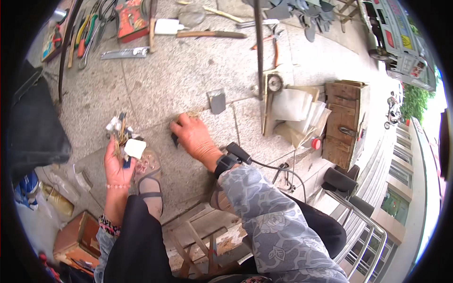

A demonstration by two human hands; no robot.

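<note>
My left hand (pixel 118 162) is closed round a bundle of scraps (pixel 123 137), with straw-like strips, white pieces and a bit of blue sticking out. A larger white flat piece (pixel 135 148) shows at its side, above my sandalled foot (pixel 152 186). On the stone paving, my right hand (pixel 194 137) is pressed down with its fingers curled. A dark scrap (pixel 174 139) pokes out beside those fingers, and some straw-coloured bits (pixel 193 114) lie just beyond them. What is under the palm is hidden. A grey flat piece (pixel 217 101) rests on the paving farther right.
Pliers (pixel 85 35), a red box (pixel 132 19), a hammer (pixel 207 34) and a metal strip (pixel 125 53) lie at the far side. Dark upright rods (pixel 258 47) cross the view. To the right stand a wooden box (pixel 342 122) and white sheets (pixel 295 106); a black bag (pixel 40 122) is left.
</note>
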